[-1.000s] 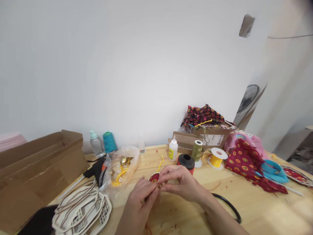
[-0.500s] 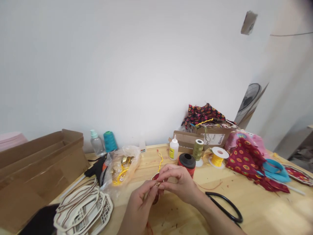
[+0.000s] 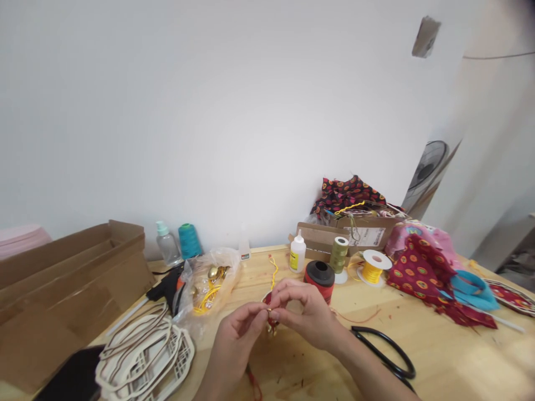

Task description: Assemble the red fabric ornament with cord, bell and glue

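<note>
Wooden table (image 3: 438,356): bears everything listed.
Cardboard box (image 3: 62,284): far left, open.
White cut-out frames (image 3: 146,356): stacked, front left.
Plastic bag (image 3: 209,278): holds gold trinkets, left of the hands.
Right hand (image 3: 309,314) and left hand (image 3: 236,340): fingertips pinched together on the small red piece.
Red spool (image 3: 320,278): just behind the right hand.
Small red piece (image 3: 271,320): between both hands, just above the table's front centre.

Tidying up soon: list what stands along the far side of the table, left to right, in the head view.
Cardboard box → clear bottle → teal thread cone → white glue bottle → olive thread spool → yellow cord reel → red patterned fabric.
</note>
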`<state>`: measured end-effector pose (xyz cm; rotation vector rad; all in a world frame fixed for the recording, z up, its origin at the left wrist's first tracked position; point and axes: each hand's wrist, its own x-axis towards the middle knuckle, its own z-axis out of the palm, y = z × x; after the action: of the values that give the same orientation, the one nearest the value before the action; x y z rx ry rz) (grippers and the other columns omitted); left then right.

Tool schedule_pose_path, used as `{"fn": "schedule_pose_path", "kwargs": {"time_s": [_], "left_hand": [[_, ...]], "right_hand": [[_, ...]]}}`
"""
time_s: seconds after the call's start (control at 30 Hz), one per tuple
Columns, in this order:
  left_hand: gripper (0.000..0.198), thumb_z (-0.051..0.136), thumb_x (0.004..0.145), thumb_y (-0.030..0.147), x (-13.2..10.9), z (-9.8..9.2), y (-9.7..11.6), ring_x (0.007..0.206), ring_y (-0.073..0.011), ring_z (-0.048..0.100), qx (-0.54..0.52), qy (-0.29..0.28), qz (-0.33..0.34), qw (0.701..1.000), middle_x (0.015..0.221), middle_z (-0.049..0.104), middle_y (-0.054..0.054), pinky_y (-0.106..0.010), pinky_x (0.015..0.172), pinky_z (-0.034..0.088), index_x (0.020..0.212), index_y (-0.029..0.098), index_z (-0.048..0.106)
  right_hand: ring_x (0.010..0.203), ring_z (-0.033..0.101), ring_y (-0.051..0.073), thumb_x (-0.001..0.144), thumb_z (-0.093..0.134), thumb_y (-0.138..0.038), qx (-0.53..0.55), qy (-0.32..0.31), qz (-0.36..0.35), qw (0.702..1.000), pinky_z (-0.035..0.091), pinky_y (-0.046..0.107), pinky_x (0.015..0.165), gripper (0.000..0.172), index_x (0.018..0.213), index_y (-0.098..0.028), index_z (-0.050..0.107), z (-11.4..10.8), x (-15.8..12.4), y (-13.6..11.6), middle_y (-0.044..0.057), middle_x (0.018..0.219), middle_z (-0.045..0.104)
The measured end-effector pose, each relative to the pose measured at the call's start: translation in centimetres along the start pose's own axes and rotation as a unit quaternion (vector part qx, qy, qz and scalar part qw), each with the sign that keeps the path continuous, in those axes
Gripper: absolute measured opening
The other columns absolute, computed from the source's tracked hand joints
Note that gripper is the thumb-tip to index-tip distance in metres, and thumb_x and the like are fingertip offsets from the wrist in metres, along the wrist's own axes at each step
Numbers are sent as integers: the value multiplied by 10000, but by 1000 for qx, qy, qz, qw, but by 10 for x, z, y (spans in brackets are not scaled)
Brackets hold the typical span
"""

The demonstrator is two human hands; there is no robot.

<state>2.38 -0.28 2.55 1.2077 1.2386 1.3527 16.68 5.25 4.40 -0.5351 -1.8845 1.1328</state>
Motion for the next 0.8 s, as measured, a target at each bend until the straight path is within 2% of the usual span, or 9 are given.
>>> {"fn": "schedule_pose_path", "kwargs": {"time_s": [0.17, 0.37, 0.63, 0.8], "left_hand": [[168, 589, 710, 330, 2, -2, -4, 716, -137, 578, 8, -8, 3, 1000, 686, 667, 16, -194, 688, 434, 761, 196, 675], [189, 581, 719, 344, 0, 0, -5, 688, -137, 562, -25, -29, -5, 999, 659, 657, 8, -205, 667, 423, 737, 175, 663], [188, 588, 719, 331, -1, 3, -8, 734, -149, 568, -119, -53, -40, 991, 728, 666, -27, -229, 680, 427, 767, 158, 646], [149, 645, 661, 308, 1, -1, -6, 648, -140, 579, -97, -25, -28, 995, 647, 649, 1, -217, 622, 441, 709, 167, 637]], "right_hand": [[657, 517, 116, 657, 672, -279, 112, -19, 47, 992, 430, 245, 594, 135, 682, -148, 651, 3, 0, 7, 16, 717, 551], [578, 519, 77, 597, 718, -256, 252, -33, 101, 962, 432, 213, 528, 147, 681, -148, 665, 6, -1, 7, -6, 715, 515], [503, 511, 63, 569, 733, -253, 253, 24, 100, 962, 440, 210, 467, 155, 625, -139, 645, 13, -2, 8, -19, 691, 493], [515, 527, 70, 591, 716, -277, 268, 15, 103, 958, 448, 218, 492, 179, 663, -138, 629, 14, -2, 9, -21, 708, 496]]}}
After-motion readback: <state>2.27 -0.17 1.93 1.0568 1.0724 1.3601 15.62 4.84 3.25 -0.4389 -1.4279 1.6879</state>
